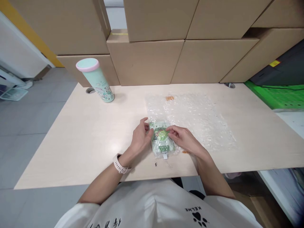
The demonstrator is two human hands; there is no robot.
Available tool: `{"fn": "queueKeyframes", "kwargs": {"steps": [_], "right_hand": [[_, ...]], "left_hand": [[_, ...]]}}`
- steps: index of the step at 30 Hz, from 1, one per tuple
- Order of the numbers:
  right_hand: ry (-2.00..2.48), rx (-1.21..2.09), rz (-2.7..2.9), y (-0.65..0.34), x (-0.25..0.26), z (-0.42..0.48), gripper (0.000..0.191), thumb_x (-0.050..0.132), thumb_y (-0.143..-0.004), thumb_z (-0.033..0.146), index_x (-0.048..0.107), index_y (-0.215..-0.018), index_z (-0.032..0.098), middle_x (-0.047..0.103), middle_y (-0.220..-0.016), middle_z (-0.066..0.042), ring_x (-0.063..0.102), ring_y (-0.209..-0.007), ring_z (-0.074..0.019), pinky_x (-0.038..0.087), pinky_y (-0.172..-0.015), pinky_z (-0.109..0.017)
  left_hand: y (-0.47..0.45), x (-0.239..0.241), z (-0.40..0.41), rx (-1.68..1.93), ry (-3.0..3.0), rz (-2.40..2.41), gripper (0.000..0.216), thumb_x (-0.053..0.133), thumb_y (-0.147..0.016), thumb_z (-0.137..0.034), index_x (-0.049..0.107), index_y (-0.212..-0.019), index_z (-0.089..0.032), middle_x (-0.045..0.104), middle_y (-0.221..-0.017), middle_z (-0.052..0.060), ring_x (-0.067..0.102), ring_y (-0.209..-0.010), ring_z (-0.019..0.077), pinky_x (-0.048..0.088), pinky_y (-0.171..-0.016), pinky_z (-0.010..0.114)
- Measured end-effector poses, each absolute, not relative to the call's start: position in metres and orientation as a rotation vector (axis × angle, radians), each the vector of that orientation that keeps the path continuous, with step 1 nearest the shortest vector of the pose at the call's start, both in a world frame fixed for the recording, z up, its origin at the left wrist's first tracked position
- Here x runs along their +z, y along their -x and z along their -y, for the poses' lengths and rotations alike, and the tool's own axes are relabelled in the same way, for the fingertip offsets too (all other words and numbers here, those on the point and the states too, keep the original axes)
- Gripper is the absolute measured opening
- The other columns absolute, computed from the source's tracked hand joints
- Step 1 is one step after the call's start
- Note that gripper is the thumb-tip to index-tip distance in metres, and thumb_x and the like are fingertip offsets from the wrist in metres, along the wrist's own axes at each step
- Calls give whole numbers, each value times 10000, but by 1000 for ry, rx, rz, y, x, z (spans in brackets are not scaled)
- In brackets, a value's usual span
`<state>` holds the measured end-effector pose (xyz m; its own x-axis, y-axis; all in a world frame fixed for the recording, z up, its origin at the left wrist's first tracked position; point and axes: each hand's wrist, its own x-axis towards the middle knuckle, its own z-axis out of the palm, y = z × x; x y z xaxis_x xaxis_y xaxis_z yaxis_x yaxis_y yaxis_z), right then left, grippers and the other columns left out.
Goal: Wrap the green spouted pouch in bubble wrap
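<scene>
A small green packet (161, 141) lies at the near left corner of a clear bubble-wrap sheet (197, 118) on the pale wooden desk (83, 139). A layer of the wrap is folded over the packet. My left hand (140, 136) presses against the packet's left side with fingers curled onto it. My right hand (181, 136) pinches the wrap over the packet's upper right edge. A white watch sits on my left wrist.
A mint-green tumbler (96, 79) with a pink lid stands at the desk's back left. Stacked cardboard boxes (147, 57) wall the back edge. Small pieces of orange tape (169, 98) lie on the wrap. A green-topped surface (277, 95) lies to the right.
</scene>
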<state>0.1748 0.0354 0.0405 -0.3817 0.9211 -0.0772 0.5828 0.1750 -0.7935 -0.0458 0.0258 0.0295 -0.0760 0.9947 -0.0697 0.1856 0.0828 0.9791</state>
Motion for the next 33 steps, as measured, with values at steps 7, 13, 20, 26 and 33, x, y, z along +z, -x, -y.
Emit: {"fn": "queueKeyframes", "kwargs": {"steps": [7,13,20,26,33], "right_hand": [[1246,1277,1951,-170,46,-33,403,494,-1004,469,643,-1314,260,680,-1291,-85,650,-1133,-258,523,-886,-366],[1136,1489,1934,-165,48,-32,472,432,-998,605,710,-974,225,715,-935,-49,657,-872,-230,525,-772,-352],[1315,1377,1877,-187,55,-33,400,596,-909,578,691,-776,212,626,-682,3,560,-643,-158,425,-577,-277],[1726,912,1970,-198,59,-36,304,678,-850,483,637,-705,219,635,-666,11,555,-616,-152,369,-570,-279],[1465,1125,2009,-190,58,-34,230,536,-964,432,624,-885,234,634,-747,15,570,-678,-154,415,-618,-277]], "left_hand": [[39,44,-28,1226,-763,-1093,547,720,-786,-194,521,-1293,-253,675,-1096,57,657,-871,162,511,-771,294],[34,47,-10,1176,-1321,-1025,251,668,-877,-247,686,-1126,-247,644,-1356,106,604,-1181,253,464,-999,395],[32,31,-10,973,-2025,-1034,353,594,-939,-257,625,-1291,-242,581,-1457,119,543,-1166,278,451,-1011,476],[23,11,-10,598,-2471,-1100,429,516,-996,-285,537,-1412,-183,474,-1554,139,470,-1287,322,433,-1027,512],[24,10,-7,747,-2411,-1141,406,533,-977,-247,543,-1382,-213,457,-1559,128,457,-1324,312,432,-1069,517]]}}
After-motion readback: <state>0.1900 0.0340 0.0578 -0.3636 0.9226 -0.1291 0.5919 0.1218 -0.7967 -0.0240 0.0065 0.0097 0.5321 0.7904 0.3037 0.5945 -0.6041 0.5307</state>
